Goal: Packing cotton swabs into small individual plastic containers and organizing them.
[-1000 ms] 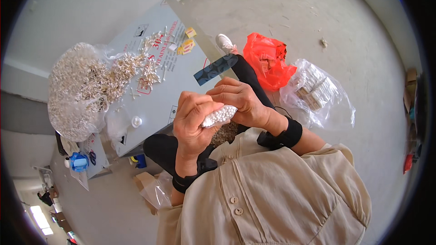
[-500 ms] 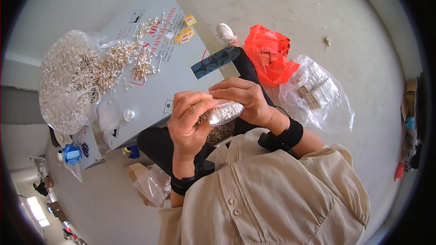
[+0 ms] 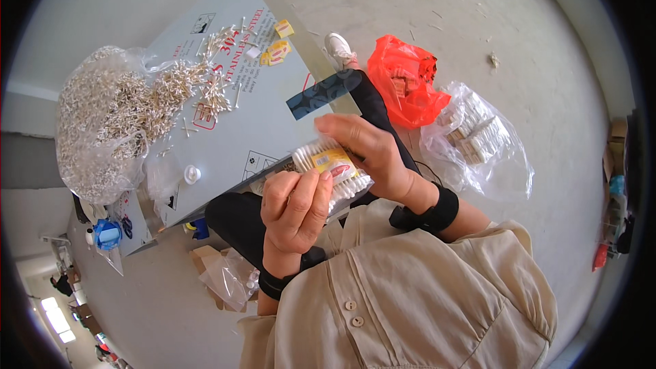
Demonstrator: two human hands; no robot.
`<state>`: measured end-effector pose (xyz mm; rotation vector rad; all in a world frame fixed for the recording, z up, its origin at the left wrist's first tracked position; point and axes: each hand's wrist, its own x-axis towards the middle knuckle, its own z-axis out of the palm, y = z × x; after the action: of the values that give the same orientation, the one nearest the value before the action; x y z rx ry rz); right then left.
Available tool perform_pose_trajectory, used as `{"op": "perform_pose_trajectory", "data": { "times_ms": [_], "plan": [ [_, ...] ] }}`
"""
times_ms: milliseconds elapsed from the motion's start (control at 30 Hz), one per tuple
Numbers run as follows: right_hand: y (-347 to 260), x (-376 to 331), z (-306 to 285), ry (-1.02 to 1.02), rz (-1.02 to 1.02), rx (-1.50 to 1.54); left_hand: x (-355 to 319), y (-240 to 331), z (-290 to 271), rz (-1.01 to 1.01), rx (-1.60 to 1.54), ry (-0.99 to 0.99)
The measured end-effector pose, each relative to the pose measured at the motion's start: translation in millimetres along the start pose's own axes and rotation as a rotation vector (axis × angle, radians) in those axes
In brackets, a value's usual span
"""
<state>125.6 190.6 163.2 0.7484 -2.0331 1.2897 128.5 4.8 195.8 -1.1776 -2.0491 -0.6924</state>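
In front of my lap I hold a clear pack of white-tipped cotton swabs with a yellow label facing up. My left hand is closed on its near left edge, thumb on the label and fingers curled. My right hand is at the pack's right side, its fingers bent over the far edge; its thumb is mostly hidden. Loose cotton swabs lie on the table, spilling from a big clear bag of swabs at the left. Small yellow labels lie near the table's far right edge.
The grey metal-sheet table stands ahead-left of my knees. On the floor at right are a red plastic bag and a clear bag of packs. An opened cardboard box sits at lower left. A white round container stands on the table.
The pack has turned so its labelled face shows instead of its swab-tip end. My left hand has moved down and nearer, and my right hand has shifted to the pack's right side.
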Motion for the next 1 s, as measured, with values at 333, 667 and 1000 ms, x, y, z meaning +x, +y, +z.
{"op": "perform_pose_trajectory", "data": {
  "times_ms": [333,667,1000],
  "plan": [
    [-11.1,9.0,-11.8,-0.243,1.103,1.080,-19.3,-12.1,13.7,-0.075,-0.026,0.082],
    [-11.7,-5.0,0.9,-0.168,0.860,0.693,1.6,-7.6,10.2,-1.069,-1.189,0.107],
    [0.6,-18.7,7.9,-0.143,0.814,0.770,11.0,-11.3,12.1,-1.077,-1.250,0.096]
  ]
}}
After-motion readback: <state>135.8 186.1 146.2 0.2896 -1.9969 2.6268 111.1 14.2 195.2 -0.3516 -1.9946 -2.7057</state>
